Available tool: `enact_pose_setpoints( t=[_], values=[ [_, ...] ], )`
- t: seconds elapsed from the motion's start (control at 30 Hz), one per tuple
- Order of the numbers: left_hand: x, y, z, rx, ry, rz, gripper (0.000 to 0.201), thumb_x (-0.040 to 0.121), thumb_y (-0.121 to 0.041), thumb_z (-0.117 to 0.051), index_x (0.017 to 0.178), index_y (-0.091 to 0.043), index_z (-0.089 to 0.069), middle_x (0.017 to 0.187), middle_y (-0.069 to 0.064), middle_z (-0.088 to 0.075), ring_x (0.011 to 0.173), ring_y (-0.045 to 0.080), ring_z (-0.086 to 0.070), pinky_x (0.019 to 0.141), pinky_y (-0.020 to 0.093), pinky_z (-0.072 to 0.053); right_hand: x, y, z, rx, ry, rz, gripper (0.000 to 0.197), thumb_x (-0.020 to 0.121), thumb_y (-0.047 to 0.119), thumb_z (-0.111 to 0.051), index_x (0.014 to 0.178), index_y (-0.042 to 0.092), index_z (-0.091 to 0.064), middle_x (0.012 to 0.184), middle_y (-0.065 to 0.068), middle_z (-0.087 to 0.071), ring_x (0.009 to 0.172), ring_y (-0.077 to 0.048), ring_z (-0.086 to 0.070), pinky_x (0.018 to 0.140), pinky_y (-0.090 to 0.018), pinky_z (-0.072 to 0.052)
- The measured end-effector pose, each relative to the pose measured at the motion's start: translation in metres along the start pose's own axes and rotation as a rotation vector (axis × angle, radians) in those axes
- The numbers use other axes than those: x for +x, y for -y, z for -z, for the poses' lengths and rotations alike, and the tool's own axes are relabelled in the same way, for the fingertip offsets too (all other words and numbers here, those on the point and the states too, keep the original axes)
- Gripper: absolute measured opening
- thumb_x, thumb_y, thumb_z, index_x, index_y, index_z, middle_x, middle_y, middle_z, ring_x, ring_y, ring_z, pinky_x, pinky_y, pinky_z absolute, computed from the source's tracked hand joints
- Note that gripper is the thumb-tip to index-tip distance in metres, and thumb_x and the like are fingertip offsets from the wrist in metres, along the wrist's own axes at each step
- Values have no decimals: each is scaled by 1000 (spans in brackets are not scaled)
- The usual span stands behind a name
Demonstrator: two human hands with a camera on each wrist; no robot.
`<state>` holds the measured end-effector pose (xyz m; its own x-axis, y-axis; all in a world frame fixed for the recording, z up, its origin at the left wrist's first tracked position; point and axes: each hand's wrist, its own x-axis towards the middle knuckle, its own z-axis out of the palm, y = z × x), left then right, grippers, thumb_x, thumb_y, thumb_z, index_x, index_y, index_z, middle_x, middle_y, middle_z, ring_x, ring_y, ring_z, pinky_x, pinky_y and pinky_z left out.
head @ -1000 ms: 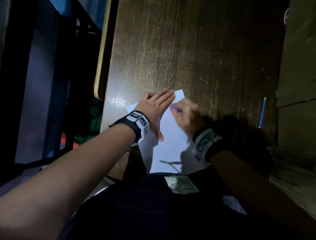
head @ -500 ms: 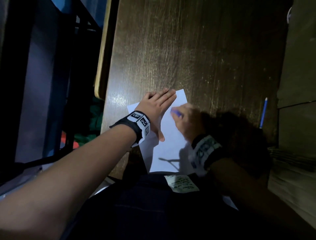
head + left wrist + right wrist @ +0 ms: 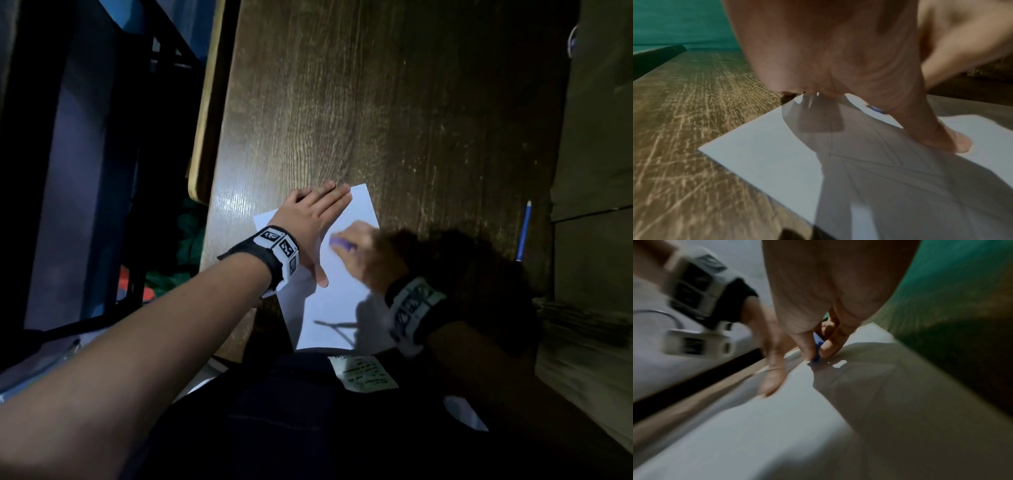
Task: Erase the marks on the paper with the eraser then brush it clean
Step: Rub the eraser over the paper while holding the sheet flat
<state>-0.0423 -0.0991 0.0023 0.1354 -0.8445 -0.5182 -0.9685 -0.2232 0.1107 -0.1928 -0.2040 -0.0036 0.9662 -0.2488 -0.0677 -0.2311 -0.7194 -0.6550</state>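
Observation:
A white sheet of paper [image 3: 337, 308] lies at the near edge of the wooden desk [image 3: 376, 120]. My left hand [image 3: 315, 226] lies flat on the sheet's upper left part, fingers straight, thumb pressing down. In the left wrist view faint pencil lines [image 3: 890, 165] cross the paper [image 3: 766, 159] under the thumb. My right hand [image 3: 363, 250], blurred, pinches a small blue-purple eraser [image 3: 339, 244] against the sheet just right of the left hand. The right wrist view shows the eraser [image 3: 817, 352] between thumb and fingertips, touching the paper [image 3: 777, 426].
A blue pencil [image 3: 523, 230] lies on the desk to the right, near a raised wooden block [image 3: 596, 171]. The desk's left edge [image 3: 205, 137] drops off to a dark floor. A printed label [image 3: 363, 373] sits on dark clothing below the sheet.
My right hand has slid the eraser leftward and slightly nearer across the sheet, toward the left hand. The left hand stays pressed flat in the same place.

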Motion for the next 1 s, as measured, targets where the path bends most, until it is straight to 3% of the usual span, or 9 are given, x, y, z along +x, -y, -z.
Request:
enact_pose_setpoints(
  t=[0.07, 0.13, 0.2, 0.3, 0.47, 0.63, 0.8, 0.93, 1.0],
  values=[
    [1, 2, 5, -34, -15, -13, 169, 34, -99, -64, 162, -17, 9, 170, -4, 12, 156, 18, 6, 116, 39, -18, 27, -13, 11, -56, -249, -51, 6, 83, 5, -72, 87, 2, -75, 78, -16, -66, 68, -28, -63, 69, -31, -51],
    [2, 8, 7, 10, -36, 24, 170, 32, -100, -64, 162, -17, 8, 170, -4, 11, 156, 18, 5, 116, 39, -19, 35, -16, 10, -33, -355, -105, 11, 81, 3, -75, 91, 0, -76, 81, -17, -68, 71, -25, -64, 71, -27, -49],
    [3, 4, 6, 0, -21, 9, 170, 32, -100, -65, 162, -17, 8, 170, -4, 11, 156, 18, 5, 117, 39, -18, 10, 0, -9, -3, -231, -133, 7, 81, 3, -75, 88, 1, -75, 78, -17, -66, 70, -21, -60, 69, -28, -50],
    [0, -1, 0, 3, -9, 7, 169, 33, -99, -65, 162, -17, 7, 170, -3, 11, 157, 19, 5, 117, 39, -18, -13, 7, -8, 23, 2, 0, 6, 81, 4, -76, 87, 2, -75, 78, -14, -65, 71, -18, -59, 69, -30, -51],
    [2, 0, 2, -19, -19, -3, 170, 33, -99, -66, 162, -17, 9, 170, -4, 13, 156, 18, 7, 117, 39, -17, 24, -21, 7, -28, -368, -154, 9, 81, 5, -75, 90, 2, -75, 83, -16, -68, 71, -23, -63, 70, -25, -47],
    [2, 0, 1, 4, -21, 13, 170, 32, -99, -65, 162, -17, 8, 170, -3, 12, 156, 19, 6, 117, 39, -18, -9, 1, -9, 71, 13, -13, 7, 84, 7, -73, 90, 4, -74, 80, -13, -64, 71, -25, -62, 71, -30, -50],
    [1, -1, 0, -18, -9, -2, 171, 31, -100, -64, 162, -18, 10, 170, -4, 13, 156, 18, 7, 115, 38, -17, 23, -22, -1, -2, -346, -188, 12, 82, 6, -75, 93, 3, -75, 85, -14, -67, 73, -27, -64, 73, -26, -48],
    [2, 0, 0, 12, -20, 13, 170, 32, -101, -63, 162, -17, 9, 170, -3, 12, 156, 19, 6, 117, 39, -19, -14, 3, -25, 57, -19, -42, 9, 81, 5, -74, 90, 3, -74, 81, -12, -64, 72, -26, -63, 73, -24, -46],
    [2, 1, 1, -1, -11, 8, 170, 32, -101, -63, 162, -17, 9, 170, -3, 13, 156, 19, 6, 116, 39, -18, 4, -10, -8, 60, -26, -52, 6, 84, 5, -72, 89, 3, -73, 81, -13, -63, 72, -26, -62, 73, -25, -46]
  ],
)
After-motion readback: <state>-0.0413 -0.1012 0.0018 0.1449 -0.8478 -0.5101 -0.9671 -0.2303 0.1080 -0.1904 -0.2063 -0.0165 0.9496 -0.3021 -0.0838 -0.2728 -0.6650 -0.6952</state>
